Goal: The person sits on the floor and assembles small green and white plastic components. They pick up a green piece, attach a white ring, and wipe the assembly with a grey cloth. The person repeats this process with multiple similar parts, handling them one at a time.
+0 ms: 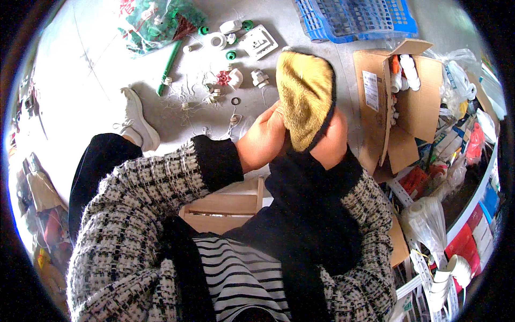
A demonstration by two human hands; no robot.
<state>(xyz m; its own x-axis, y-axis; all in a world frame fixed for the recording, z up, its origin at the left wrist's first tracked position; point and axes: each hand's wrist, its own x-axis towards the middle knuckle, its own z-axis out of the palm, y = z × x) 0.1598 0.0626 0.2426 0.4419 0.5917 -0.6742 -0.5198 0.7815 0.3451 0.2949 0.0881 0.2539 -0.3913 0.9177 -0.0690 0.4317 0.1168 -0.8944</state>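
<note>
Head view, looking down past a tweed jacket with black cuffs and a striped top. Left hand (263, 140) and right hand (330, 140) raised close together, both closed on a black garment with a mustard-yellow fleecy lining (306, 99), perhaps a lined hat or glove, hard to tell which. Lining turned outward and facing up, black outer fabric hanging down between the wrists. Left fingers pinching the lower left edge, right hand gripping the lower right edge and partly hidden behind the fabric. Judged from this: garment already turned to show its lining, still held up in the air, not yet set down anywhere.

Below the hands, a small wooden stool (225, 206) between the knees. On the grey concrete floor beyond, scattered plumbing parts: a green pipe (169, 67), white and green fittings, a red valve handle (223, 78), a white square wall plate (258, 42), a bag of green fittings (155, 21) at top left. White sneaker (137, 121) at left. Blue plastic crate (357, 19) at top. Open cardboard box (399, 102) of white fittings just right of the hands, close to the right elbow. Cluttered shelf of packaged goods and rolls of white tape (448, 273) along the right edge.
</note>
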